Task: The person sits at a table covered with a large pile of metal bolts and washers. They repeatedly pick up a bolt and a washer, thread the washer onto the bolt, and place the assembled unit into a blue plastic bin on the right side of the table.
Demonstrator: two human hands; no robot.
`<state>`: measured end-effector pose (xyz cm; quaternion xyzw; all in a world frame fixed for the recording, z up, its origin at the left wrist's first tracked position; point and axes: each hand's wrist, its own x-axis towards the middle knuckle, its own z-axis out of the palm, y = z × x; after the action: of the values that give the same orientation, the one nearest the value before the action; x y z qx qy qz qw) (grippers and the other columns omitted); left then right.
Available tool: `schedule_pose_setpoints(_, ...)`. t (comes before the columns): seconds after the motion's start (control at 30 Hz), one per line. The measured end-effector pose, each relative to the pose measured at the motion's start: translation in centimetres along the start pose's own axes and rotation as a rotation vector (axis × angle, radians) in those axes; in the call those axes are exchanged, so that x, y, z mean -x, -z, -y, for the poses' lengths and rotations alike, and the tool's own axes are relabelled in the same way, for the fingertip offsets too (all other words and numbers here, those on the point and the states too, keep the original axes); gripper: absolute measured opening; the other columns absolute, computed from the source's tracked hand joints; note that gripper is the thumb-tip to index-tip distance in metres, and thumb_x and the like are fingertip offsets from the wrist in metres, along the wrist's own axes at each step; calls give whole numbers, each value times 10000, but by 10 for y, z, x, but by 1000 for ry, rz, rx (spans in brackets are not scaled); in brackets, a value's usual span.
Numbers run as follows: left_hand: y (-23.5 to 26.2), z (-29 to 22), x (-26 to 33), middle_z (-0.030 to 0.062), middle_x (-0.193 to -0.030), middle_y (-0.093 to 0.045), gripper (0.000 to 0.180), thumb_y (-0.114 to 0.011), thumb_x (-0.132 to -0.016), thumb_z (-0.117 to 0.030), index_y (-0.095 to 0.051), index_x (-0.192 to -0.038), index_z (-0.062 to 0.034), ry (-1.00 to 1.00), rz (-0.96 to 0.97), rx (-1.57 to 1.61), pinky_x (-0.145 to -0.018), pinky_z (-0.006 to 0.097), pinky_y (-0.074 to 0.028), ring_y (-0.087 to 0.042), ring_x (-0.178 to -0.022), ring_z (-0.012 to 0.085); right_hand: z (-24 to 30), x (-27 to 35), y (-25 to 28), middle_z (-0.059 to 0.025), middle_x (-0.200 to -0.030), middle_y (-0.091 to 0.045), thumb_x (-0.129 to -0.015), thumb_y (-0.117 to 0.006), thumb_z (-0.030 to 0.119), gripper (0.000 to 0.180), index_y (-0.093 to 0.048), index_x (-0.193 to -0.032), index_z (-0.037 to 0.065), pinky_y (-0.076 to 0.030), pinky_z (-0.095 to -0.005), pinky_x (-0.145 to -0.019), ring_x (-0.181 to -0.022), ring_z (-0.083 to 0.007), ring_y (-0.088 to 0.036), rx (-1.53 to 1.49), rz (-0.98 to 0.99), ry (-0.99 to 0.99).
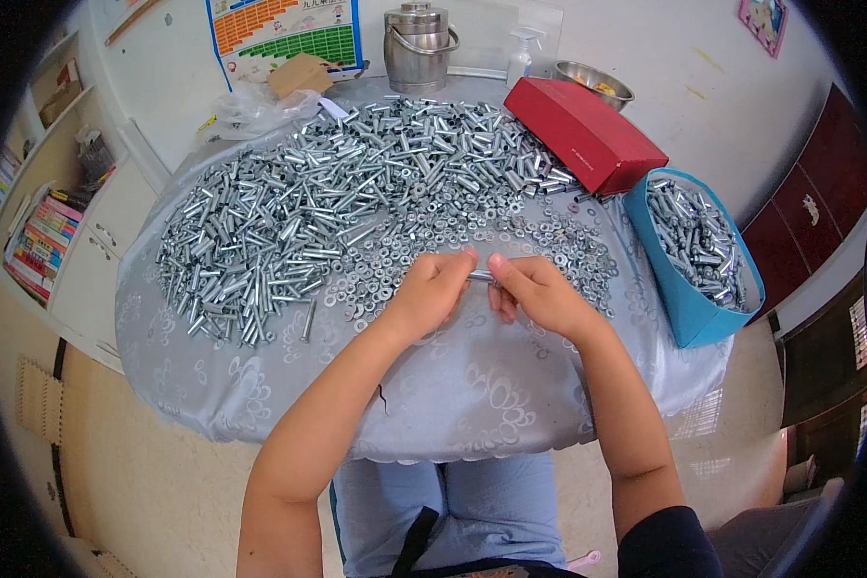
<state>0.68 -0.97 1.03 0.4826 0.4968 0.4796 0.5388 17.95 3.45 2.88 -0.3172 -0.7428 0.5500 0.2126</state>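
Observation:
My left hand (432,289) and my right hand (535,292) meet over the round table (472,395), each pinching one end of a short silver bolt (480,276) held level between them. Just beyond my fingers lies a spread of small metal washers (424,241). A big heap of silver bolts (299,212) covers the left and far part of the table.
A blue bag (694,318) holding several bolts stands at the table's right edge. A red box (583,130), a steel pot (419,46), a metal bowl (595,82), a spray bottle (520,56) and a cardboard box (301,73) sit at the back. A white shelf unit (58,222) stands to the left.

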Motion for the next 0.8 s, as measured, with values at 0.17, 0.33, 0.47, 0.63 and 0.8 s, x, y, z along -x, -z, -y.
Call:
schedule_pose_setpoints(0.17,1,-2,1,-7,-446,-398,446,-452,-876,-377,-474,-581,-44,-38,-26,12,-355,240,-262,-351,-360,76,8,0,-11,2,-616,-523,-876,-532,250,257,-560,-784,11,-371,-204,-515,-559,-67,-487,-33,-140,133)
schedule_pose_setpoints(0.33,-1,-2,1,-9,-445,-394,458,-451,-877,-395,-470,-578,-48,-8,-18,26,-351,237,-263,-351,-359,74,1,-1,3,6,-683,-528,-846,-582,190,188,-538,-863,8,-397,-204,-544,-618,-64,-498,54,-15,10)
schedule_pose_setpoints(0.47,0,-2,-1,-14,-447,-390,465,-444,-881,-408,-470,-577,-56,-3,-39,60,-351,237,-262,-346,-359,71,-3,-3,-11,7,-649,-513,-872,-542,222,229,-550,-785,11,-389,-212,-544,-629,-57,-484,6,-194,185)
schedule_pose_setpoints(0.63,0,0,-1,-25,-461,-384,469,-448,-879,-424,-450,-564,-77,-12,-29,48,-352,237,-263,-337,-363,67,-4,-4,-3,7,-668,-515,-878,-534,219,212,-538,-832,12,-384,-214,-544,-612,-57,-468,99,-74,82)
schedule_pose_setpoints(0.8,-1,-4,2,-41,-464,-371,469,-451,-880,-422,-438,-550,-89,-9,-36,29,-356,238,-251,-321,-374,61,2,-1,-8,7,-633,-501,-888,-512,240,252,-545,-773,18,-380,-217,-545,-589,-65,-460,16,-102,83)
